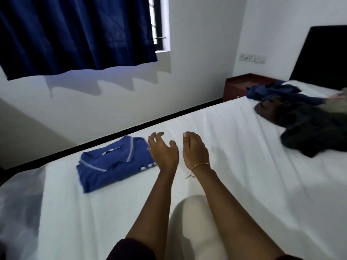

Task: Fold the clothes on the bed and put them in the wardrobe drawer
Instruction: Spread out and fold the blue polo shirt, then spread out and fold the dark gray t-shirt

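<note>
A folded blue polo shirt (112, 164) with a pale-striped collar lies on the white bed (234, 139), left of centre. My left hand (163, 151) hovers at the shirt's right edge, fingers spread and relaxed, holding nothing. My right hand (195, 149), with a thin bracelet at the wrist, is stretched out beside it over bare sheet, fingers straight and together. A heap of unfolded clothes (308, 119), dark blue, black and other colours, lies at the far right of the bed.
A dark headboard (323, 53) stands at the bed's right end, with a reddish-brown bedside table (238, 85) beside it. A dark blue curtain (75, 32) hangs over the window on the white wall. A narrow gap runs between bed and wall.
</note>
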The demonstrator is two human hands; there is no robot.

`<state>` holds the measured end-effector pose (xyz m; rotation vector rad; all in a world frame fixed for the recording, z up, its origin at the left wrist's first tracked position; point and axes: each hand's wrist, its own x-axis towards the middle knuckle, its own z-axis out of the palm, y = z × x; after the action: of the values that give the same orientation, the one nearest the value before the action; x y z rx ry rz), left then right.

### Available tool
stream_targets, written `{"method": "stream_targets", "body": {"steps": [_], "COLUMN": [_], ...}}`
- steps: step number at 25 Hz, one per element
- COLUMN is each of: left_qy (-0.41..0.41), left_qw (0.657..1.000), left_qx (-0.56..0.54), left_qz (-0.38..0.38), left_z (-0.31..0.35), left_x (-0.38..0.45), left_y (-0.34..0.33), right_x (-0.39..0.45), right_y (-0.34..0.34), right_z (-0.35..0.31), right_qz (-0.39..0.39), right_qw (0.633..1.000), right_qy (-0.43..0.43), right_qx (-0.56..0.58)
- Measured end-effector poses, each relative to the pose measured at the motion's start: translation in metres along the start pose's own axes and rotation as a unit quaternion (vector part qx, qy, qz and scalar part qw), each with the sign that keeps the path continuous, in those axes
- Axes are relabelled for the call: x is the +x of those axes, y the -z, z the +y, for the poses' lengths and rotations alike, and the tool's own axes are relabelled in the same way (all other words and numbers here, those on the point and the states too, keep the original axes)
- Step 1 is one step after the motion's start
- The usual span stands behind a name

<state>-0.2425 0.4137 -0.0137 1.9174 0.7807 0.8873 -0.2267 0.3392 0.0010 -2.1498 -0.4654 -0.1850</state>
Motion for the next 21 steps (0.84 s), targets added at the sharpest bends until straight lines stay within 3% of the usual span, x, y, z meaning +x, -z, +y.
{"method": "stream_targets", "body": {"steps": [4, 7, 13, 16, 19, 21], "left_qy": [-0.026, -0.044, -0.116, -0.066, 0.038, 0.085], "left_qw": [0.991, 0.964, 0.893, 0.874, 0.864, 0.847], "left_qx": [-0.078, -0.11, -0.026, -0.041, -0.088, -0.105], "left_qz": [-0.106, -0.237, -0.434, -0.48, -0.495, -0.513], "left_z": [0.072, 0.104, 0.112, 0.109, 0.106, 0.11], "left_x": [-0.045, -0.092, -0.122, -0.12, -0.115, -0.117], "left_y": [-0.061, -0.113, -0.201, -0.227, -0.251, -0.251], "right_x": [0.002, -0.002, 0.004, 0.027, 0.062, 0.077], "right_y": [0.082, 0.136, 0.19, 0.194, 0.198, 0.205], "right_z": [0.052, 0.106, 0.215, 0.259, 0.294, 0.307], "right_qz": [0.063, 0.097, 0.068, 0.011, -0.035, -0.021], "right_qw": [0.996, 0.988, 0.955, 0.926, 0.881, 0.86], "right_qy": [-0.023, -0.059, -0.193, -0.238, -0.276, -0.276], "right_qx": [-0.05, -0.1, -0.216, -0.295, -0.384, -0.428]}}
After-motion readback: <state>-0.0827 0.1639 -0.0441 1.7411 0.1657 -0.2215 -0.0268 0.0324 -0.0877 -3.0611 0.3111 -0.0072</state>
